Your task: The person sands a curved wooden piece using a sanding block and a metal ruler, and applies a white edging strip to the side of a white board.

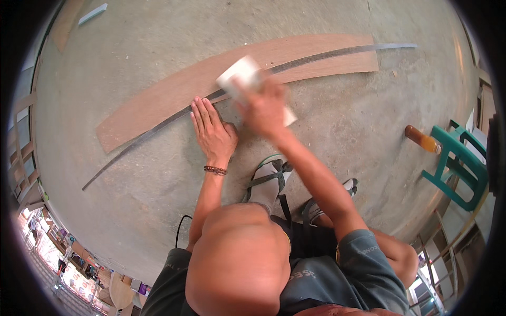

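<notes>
A long brown plywood board (pixel 153 108) lies across the concrete floor in front of me. Along its near edge runs a thin, dark grey straightedge-like strip (pixel 337 52), its two ends reaching past the board. My left hand (pixel 215 129) lies flat, fingers stretched out, with the fingertips pressing on the strip near the board's edge. To its right, my right hand (pixel 263 105) is smeared by motion and grips a white, flat, roughly rectangular piece (pixel 238 68) over the strip and board. Blur hides what exactly that piece is.
At the right stands a green plastic stool (pixel 469 174), with a bottle of orange-brown liquid (pixel 421 139) beside it. A small white strip (pixel 93 14) and another brown board (pixel 67 23) lie at the far left. My sandalled foot (pixel 268 176) is close below my hands.
</notes>
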`<move>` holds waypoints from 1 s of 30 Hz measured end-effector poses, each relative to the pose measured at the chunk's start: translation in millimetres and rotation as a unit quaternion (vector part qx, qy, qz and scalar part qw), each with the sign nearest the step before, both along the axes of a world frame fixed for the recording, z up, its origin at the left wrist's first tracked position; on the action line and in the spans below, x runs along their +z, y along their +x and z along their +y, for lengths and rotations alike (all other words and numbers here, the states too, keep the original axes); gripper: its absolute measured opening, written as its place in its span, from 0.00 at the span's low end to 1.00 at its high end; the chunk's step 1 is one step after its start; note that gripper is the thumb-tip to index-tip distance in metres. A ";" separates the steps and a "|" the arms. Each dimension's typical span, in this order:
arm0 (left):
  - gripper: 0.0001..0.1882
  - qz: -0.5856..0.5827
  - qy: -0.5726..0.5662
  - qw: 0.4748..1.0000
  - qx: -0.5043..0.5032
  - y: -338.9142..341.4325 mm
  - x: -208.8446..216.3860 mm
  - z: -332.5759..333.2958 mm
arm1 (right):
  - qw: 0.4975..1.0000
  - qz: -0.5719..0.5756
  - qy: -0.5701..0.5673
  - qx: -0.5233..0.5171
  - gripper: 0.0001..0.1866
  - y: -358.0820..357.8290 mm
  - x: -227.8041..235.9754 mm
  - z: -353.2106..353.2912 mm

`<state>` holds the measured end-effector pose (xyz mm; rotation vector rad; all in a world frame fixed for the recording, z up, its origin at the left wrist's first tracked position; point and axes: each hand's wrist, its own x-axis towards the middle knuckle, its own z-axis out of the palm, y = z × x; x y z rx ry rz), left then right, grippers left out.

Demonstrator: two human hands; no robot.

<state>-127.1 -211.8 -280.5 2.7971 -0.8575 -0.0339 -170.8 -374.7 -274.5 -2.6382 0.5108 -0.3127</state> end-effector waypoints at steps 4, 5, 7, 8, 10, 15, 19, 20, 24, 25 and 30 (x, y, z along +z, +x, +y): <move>0.45 0.027 0.012 1.000 0.004 -2.8 10.7 3.9 | 0.999 -0.022 -0.024 0.032 0.33 -18.0 -9.3 -20.1; 0.45 0.028 0.011 1.000 0.008 -3.2 12.8 4.4 | 0.999 -0.008 -0.040 0.014 0.32 -25.2 -0.4 -47.9; 0.46 0.029 0.000 1.000 0.009 -0.1 10.5 -1.0 | 0.993 0.041 -0.089 -0.060 0.31 -39.6 -0.2 -98.3; 0.46 0.028 -0.003 1.000 0.008 -1.0 9.5 0.1 | 0.989 0.046 -0.104 -0.092 0.31 -44.4 2.0 -110.0; 0.46 0.023 -0.010 1.000 0.007 0.0 7.0 3.4 | 0.977 0.053 -0.134 -0.155 0.31 -45.6 3.6 -121.5; 0.45 0.027 -0.008 1.000 0.009 -1.2 6.8 -0.5 | 0.998 0.025 -0.016 0.061 0.34 -9.0 2.0 3.2; 0.45 0.031 0.010 0.999 0.005 -1.0 7.6 3.9 | 0.997 0.010 -0.040 0.059 0.31 -33.4 -0.4 -40.0; 0.45 0.030 0.008 0.999 0.007 -0.1 7.8 2.4 | 0.998 0.004 -0.053 0.038 0.30 -40.8 3.2 -66.5; 0.46 0.019 0.002 1.000 0.008 -0.9 6.6 1.2 | 0.987 0.048 -0.112 -0.105 0.28 -54.3 7.9 -110.5; 0.46 0.017 -0.005 1.000 0.012 -0.3 5.4 1.0 | 0.983 0.053 -0.120 -0.128 0.28 -53.0 8.8 -111.0; 0.44 0.019 -0.015 1.000 0.003 1.6 8.3 -2.9 | 0.998 0.019 -0.034 0.049 0.30 -18.1 2.9 -10.6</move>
